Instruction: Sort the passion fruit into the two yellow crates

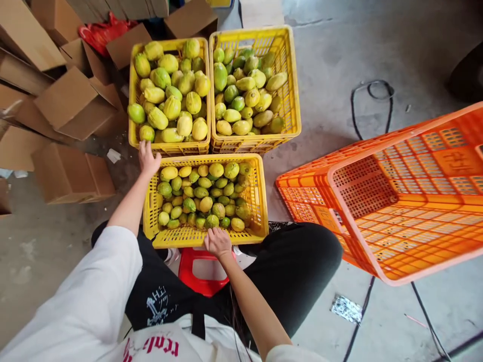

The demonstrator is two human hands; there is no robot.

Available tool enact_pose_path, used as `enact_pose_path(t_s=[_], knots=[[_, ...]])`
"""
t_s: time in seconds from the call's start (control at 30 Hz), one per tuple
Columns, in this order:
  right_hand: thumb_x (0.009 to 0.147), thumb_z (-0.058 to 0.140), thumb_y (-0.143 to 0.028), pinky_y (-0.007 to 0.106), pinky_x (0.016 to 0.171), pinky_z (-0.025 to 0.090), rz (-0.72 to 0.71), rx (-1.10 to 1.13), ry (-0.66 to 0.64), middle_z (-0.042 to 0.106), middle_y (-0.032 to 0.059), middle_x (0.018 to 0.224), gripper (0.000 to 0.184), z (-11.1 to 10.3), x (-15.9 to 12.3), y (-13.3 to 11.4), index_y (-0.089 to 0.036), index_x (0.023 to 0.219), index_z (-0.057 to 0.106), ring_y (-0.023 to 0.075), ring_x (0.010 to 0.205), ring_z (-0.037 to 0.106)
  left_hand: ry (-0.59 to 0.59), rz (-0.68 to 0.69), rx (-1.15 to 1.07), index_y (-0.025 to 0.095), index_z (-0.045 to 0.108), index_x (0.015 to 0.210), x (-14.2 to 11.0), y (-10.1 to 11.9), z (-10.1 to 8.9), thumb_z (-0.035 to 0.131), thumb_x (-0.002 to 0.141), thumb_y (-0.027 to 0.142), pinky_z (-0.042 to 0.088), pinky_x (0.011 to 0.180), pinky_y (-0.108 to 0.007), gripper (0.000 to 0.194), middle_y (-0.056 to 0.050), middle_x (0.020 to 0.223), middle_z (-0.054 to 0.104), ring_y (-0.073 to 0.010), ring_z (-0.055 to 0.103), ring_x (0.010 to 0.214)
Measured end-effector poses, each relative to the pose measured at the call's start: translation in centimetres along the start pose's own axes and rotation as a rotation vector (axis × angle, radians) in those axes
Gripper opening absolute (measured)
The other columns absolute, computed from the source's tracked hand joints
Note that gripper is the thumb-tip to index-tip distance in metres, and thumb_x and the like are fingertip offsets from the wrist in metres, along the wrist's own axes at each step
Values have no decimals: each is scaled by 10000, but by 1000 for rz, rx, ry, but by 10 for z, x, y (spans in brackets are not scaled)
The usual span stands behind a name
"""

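Directly before my knees, a yellow plastic crate [262,201] holds many green and yellow oval fruits [206,203] that look like small papayas. My left hand [148,160] is at this crate's far left corner, its fingers bent over the edge and close to the crate behind. On the near rim, my right hand [218,242] is closed, fingers curled over the plastic. Beyond stand two more yellow crates, a left one [207,60] heaped with larger yellow-green fruits and a right one [292,75] filled lower. Neither hand holds a fruit.
Orange crates [302,201] lie tipped at the right, the opening of one facing me. Open cardboard boxes [75,100] and a red plastic bag [103,34] crowd the left. Black cable [352,108] runs over the concrete floor. A red stool [199,286] shows between my legs.
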State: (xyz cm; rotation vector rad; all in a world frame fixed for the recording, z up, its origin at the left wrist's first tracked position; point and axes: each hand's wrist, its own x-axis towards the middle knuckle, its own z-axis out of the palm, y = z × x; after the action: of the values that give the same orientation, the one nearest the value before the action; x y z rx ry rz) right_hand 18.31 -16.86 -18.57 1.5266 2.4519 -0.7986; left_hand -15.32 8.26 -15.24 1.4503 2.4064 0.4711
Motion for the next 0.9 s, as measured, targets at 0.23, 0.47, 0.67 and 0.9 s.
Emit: enact_pose_path(t_s=[0.23,0.47,0.67,0.9], knots=[[987,449,-287,379,782,333,22,18,-75,710,160,945,315,-14,3,-4,-149,972,731,286,938,600,-487,89,341,175,340,1619,-161,-12,39,469,985,391,139,1298,-577,682,-136,1757,134,-362,41,1624],[988,450,-277,370,778,352,16,7,-55,728,168,964,313,-21,5,-7,-141,982,732,286,958,633,-730,17,474,117,274,1636,-256,-25,60,603,879,237,215,1268,-528,834,-241,1713,211,-385,259,1565],[1005,426,-290,361,768,378,22,14,-26,743,179,985,359,-25,8,-10,-122,1000,743,286,970,655,-782,16,394,164,544,1492,-264,-12,47,566,904,261,348,1216,-439,596,-149,1729,229,-337,225,1584],[1038,373,-306,349,800,433,44,-10,-17,764,178,1049,433,-28,8,-14,-118,1061,762,282,999,690,-836,-18,348,203,702,1313,-295,12,28,366,1025,421,464,1077,-384,494,-130,1463,635,-293,616,1323]])
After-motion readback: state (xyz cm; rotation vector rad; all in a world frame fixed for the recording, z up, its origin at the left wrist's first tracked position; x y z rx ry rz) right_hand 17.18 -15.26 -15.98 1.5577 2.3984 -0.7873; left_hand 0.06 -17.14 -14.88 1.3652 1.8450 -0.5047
